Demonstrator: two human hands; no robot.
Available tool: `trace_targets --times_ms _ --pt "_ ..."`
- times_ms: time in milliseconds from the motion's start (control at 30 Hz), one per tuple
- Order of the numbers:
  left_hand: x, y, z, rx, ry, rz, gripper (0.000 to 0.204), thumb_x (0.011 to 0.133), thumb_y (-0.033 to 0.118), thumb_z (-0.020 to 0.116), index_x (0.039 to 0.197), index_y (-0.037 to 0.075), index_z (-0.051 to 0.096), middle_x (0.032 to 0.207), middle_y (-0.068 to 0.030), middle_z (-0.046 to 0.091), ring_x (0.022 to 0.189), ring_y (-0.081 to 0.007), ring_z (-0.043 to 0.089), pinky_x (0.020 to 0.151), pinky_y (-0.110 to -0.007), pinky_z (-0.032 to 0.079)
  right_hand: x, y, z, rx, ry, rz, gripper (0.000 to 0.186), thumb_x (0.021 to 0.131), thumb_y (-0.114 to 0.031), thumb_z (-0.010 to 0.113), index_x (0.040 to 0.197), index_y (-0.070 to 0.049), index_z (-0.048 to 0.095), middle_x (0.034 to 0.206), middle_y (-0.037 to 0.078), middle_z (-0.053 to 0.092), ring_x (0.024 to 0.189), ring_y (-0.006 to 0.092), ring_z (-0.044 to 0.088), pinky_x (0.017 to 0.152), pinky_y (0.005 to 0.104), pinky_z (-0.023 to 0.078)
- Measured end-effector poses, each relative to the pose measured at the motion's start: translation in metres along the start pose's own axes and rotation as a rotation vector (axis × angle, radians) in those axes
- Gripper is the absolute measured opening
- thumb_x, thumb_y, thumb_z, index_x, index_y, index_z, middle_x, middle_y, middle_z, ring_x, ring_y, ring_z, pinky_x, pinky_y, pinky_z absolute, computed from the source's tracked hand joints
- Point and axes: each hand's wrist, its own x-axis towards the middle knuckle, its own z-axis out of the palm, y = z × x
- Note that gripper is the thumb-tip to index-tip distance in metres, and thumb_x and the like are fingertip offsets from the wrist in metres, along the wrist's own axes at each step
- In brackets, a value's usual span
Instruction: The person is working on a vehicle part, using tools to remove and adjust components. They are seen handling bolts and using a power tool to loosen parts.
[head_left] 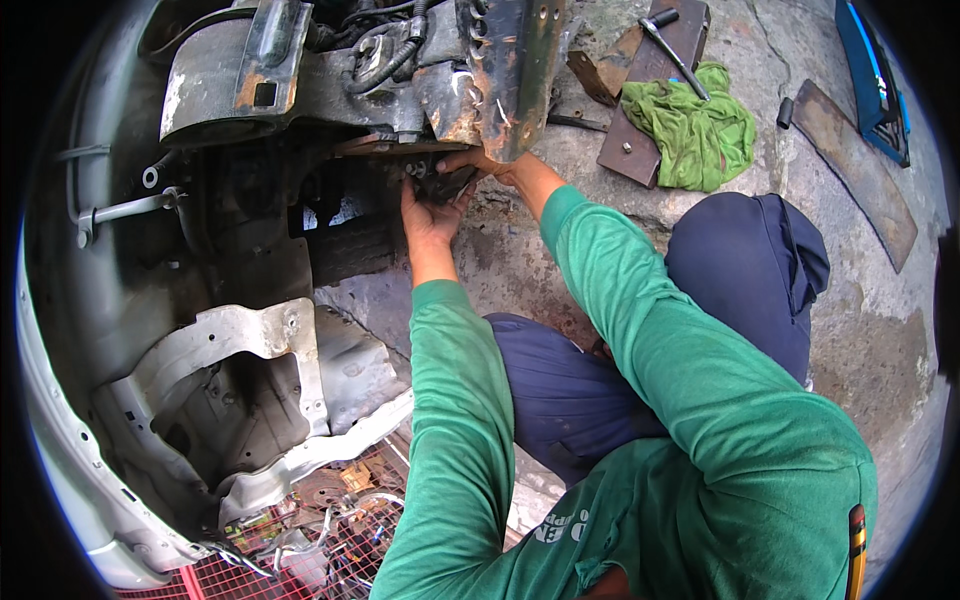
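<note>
My left hand is raised palm up under the vehicle's front frame, its thumb and fingers around a dark, blocky metal part. From the right, my right hand reaches in beneath the rusty upright frame plate. Its fingers close on the upper edge of the same part, and some fingertips are hidden behind it. A small bolt end shows beside my left thumb. Whether the part is fixed to the frame or loose, I cannot tell.
On the concrete at the upper right lie a ratchet wrench, a green rag and a brown steel plate. A curved metal strip and a blue case are farther right. White body metal borders the left; red mesh lies below.
</note>
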Motion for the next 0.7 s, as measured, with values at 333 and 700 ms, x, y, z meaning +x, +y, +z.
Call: trace_targets --times_ms 333,700 --pt "0.034 -0.007 -0.007 -0.098 0.174 0.033 0.055 0.107 0.055 0.04 0.141 0.015 0.055 0.138 -0.0092 0.06 0.128 -0.0292 0.056 0.104 -0.049 0.045 0.002 -0.001 0.0 -0.037 0.013 0.124 0.065 0.071 -0.019 0.092 0.129 -0.009 0.067 0.119 0.008 0.072 0.109 0.026 0.068 0.087 0.0448 0.059" --pt "0.039 -0.011 -0.011 -0.179 0.146 0.064 0.049 0.107 0.05 0.043 0.134 0.012 0.06 0.131 -0.0091 0.065 0.121 -0.0288 0.062 0.103 -0.052 0.05 -0.013 -0.017 0.013 -0.113 0.016 0.137 0.069 0.074 -0.027 0.09 0.135 -0.01 0.063 0.125 0.009 0.07 0.117 0.0275 0.063 0.092 0.0477 0.052"
